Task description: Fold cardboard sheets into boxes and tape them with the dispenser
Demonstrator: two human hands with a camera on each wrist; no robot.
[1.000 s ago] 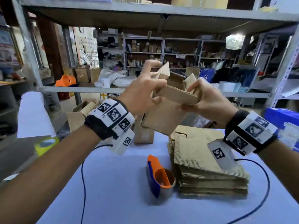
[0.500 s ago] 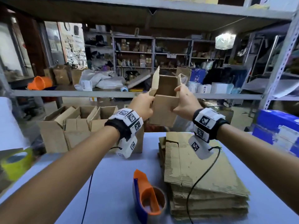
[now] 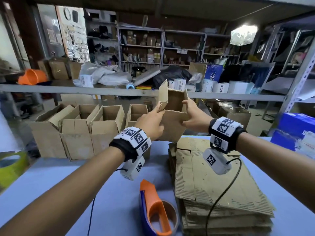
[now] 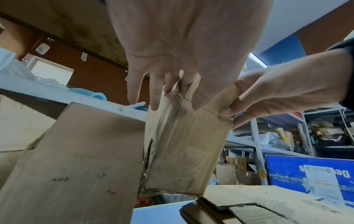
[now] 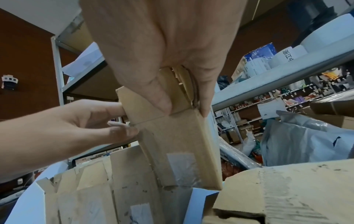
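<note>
A small brown cardboard box [image 3: 172,123] is held upright in the air beyond the table's far edge, its top flaps standing open. My left hand [image 3: 151,120] pinches its left top corner and a folded flap. My right hand [image 3: 194,119] grips the right top edge, thumb on the near face. The box [image 4: 184,145] shows a worn seam in the left wrist view. In the right wrist view clear tape shows low on the box [image 5: 182,151]. An orange and blue tape dispenser [image 3: 154,210] lies on the blue table [image 3: 51,176]. A stack of flat cardboard sheets [image 3: 216,189] lies beside it.
A row of several open-topped boxes [image 3: 95,128] stands past the table's far left edge. A yellow-green tape roll [image 3: 12,166] sits at the far left. A blue carton [image 3: 296,132] is at the right. A grey shelf rail [image 3: 85,91] crosses behind the held box.
Both hands have carried the box forward and lower, away from me, toward the row of boxes. The near flap folded across the top a second ago is now down and the box is open-topped.
</note>
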